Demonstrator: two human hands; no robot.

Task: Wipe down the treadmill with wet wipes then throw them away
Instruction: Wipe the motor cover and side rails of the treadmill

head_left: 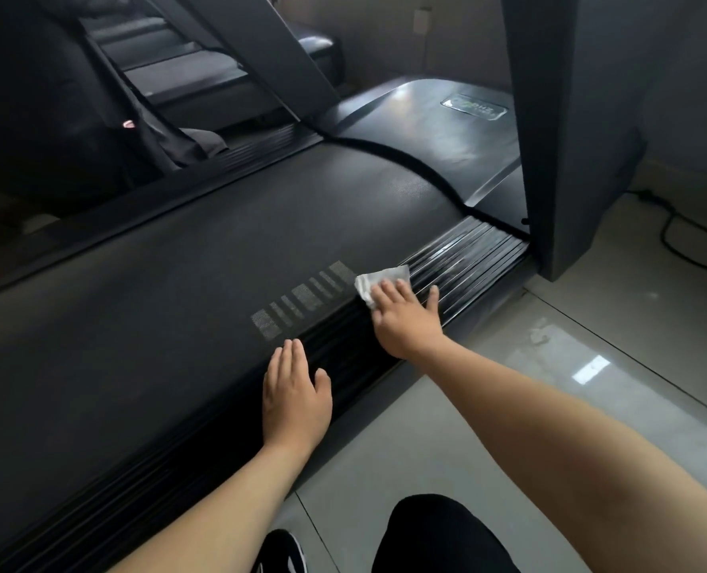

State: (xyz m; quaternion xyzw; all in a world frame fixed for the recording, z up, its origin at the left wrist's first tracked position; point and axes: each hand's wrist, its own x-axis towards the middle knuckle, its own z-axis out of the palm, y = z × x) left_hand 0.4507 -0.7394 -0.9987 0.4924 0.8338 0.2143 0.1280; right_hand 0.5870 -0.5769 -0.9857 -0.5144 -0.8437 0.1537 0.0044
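Clearly mid-wipe: the right grip lies flat, fingers straight, pressing the wet wipe onto the treadmill's ribbed side rail, probably to spread pressure. Nearer the person along that rail, the left grip rests palm-down, fingers straight, likely bracing the lean.

Pale glossy floor tiles with thin dark joints fill the right side, and a bright square reflection lies on one (its source is out of view). A black cable loops near the floor's far edge. The back wall is dull grey-beige and carries a small pale plate.
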